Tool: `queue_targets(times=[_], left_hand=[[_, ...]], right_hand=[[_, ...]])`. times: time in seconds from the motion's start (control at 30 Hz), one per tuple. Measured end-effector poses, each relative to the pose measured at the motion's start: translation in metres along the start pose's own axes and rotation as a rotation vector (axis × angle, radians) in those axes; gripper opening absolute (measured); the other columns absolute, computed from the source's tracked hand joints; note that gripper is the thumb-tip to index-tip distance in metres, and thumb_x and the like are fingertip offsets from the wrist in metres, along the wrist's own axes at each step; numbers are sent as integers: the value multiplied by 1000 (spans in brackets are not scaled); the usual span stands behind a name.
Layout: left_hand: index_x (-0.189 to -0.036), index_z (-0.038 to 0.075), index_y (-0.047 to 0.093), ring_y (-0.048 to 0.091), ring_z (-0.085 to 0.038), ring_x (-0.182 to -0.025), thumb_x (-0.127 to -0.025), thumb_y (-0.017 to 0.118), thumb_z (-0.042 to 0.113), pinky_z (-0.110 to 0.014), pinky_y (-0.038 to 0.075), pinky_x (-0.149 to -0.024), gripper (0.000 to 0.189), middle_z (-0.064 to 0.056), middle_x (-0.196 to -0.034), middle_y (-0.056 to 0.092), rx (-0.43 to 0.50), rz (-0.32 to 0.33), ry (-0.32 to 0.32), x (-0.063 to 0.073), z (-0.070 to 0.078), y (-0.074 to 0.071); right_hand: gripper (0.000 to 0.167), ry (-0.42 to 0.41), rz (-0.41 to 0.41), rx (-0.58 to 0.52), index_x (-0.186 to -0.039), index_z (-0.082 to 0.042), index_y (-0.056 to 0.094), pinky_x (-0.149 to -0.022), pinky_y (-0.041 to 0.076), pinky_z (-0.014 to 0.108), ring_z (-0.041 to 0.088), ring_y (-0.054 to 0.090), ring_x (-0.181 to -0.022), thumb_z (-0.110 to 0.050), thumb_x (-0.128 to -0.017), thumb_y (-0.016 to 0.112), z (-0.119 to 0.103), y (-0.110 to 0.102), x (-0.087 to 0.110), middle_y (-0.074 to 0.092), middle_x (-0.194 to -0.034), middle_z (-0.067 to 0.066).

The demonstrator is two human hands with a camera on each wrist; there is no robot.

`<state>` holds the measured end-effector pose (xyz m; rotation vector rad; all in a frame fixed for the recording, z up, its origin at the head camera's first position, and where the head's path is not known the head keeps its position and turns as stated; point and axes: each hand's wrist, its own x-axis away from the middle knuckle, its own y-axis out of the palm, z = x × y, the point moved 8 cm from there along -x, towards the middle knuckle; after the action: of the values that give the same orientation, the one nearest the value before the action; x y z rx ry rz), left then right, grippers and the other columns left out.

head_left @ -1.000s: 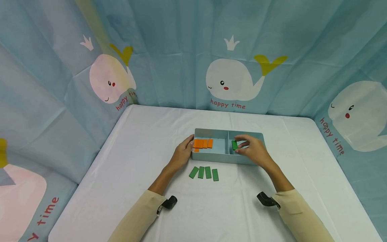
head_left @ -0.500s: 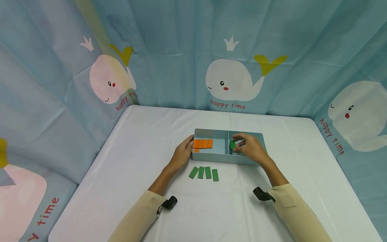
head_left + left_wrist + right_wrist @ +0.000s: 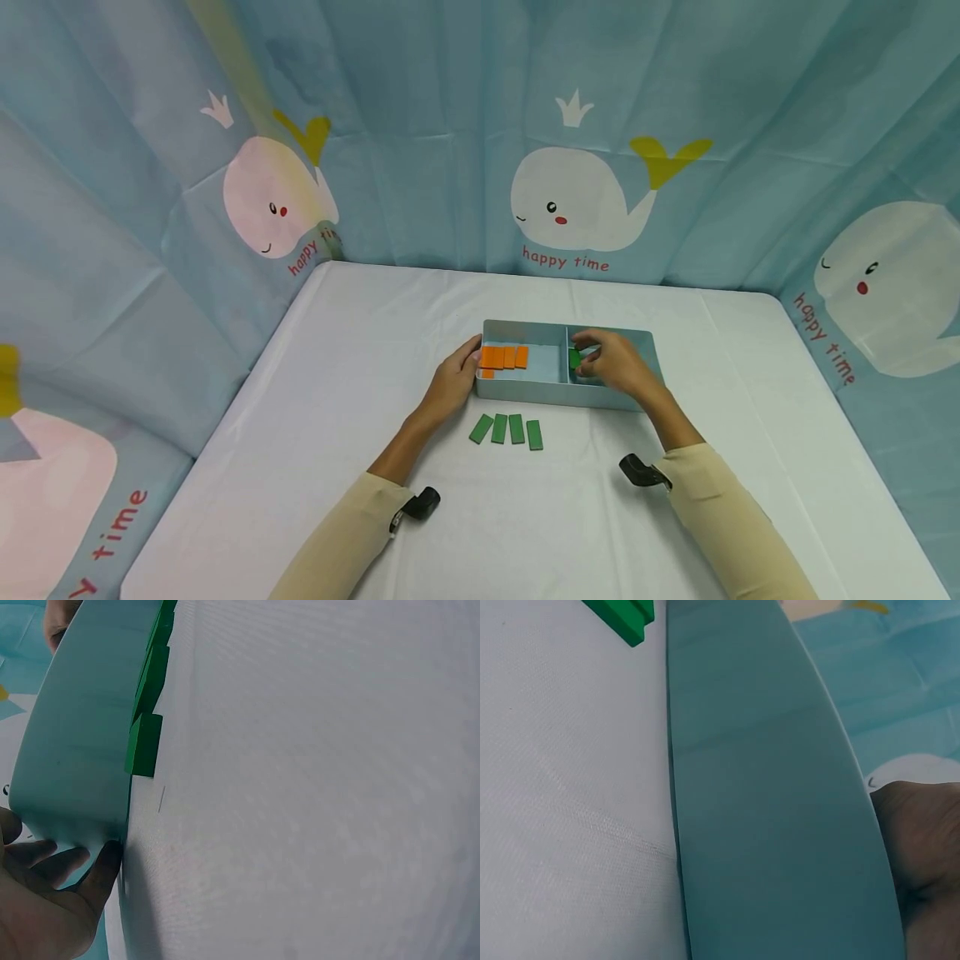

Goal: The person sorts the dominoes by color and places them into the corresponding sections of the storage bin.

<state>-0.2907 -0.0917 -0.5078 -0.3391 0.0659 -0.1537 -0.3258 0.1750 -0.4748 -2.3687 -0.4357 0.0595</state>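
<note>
A shallow blue-grey box (image 3: 525, 393) with a divider sits on the table. My left hand (image 3: 452, 383) holds its left end, and in the left wrist view the fingers (image 3: 99, 877) lie against the end wall. Orange tiles (image 3: 509, 357) lie overlapping in the left compartment. Inside the right compartment, close to the divider, my right hand (image 3: 618, 365) pinches a green tile (image 3: 574, 359) between thumb and fingers; the fingers partly cover it. In the right wrist view the box's front wall (image 3: 765, 787) hides those fingertips.
Several green tiles (image 3: 517, 428) lie in a loose row on the white tablecloth (image 3: 375, 333), just in front of the box. A blue curtain (image 3: 435, 183) with whale prints hangs behind and at the sides of the table.
My right hand has moved slightly left with the green tile, bringing it up to the divider. My left hand, the box and the other tiles stay put.
</note>
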Motion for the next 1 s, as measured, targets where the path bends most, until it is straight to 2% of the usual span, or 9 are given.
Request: queue_targets(times=[0.23, 0.53, 0.77, 1.0], left_hand=[[-166, 4, 34, 31, -26, -160, -117, 39, 26, -48, 27, -131, 53, -8, -171, 37, -5, 1, -5, 0, -1, 0], [-165, 2, 33, 31, -27, -160, -117, 40, 24, -49, 27, -130, 53, -9, -171, 37, -6, 4, -1, 0, -1, 0], [-165, 3, 34, 32, -27, -160, -117, 40, 23, -48, 28, -130, 53, -10, -171, 37, -3, 6, 2, -1, 0, 0], [-165, 2, 34, 31, -27, -160, -117, 40, 22, -48, 28, -131, 53, -9, -170, 38, -9, 2, 2, 0, 0, 0]], right_hand=[[51, 20, -8, -35, -146, 2, 58, -92, 62, 48, 38, 71, -117, 4, -97, 73, 3, 2, -3, 61, -146, 24], [50, -6, 16, -58, -144, 1, 61, -88, 64, 45, 37, 72, -114, 4, -96, 74, 2, -1, 3, 63, -143, 24], [50, -4, 45, -65, -145, -5, 62, -86, 62, 46, 35, 71, -115, -4, -97, 75, 4, -7, 9, 66, -141, 20], [52, -48, 109, -84, -146, -7, 62, -84, 62, 42, 34, 72, -112, -2, -96, 77, -2, -11, 16, 68, -137, 18]])
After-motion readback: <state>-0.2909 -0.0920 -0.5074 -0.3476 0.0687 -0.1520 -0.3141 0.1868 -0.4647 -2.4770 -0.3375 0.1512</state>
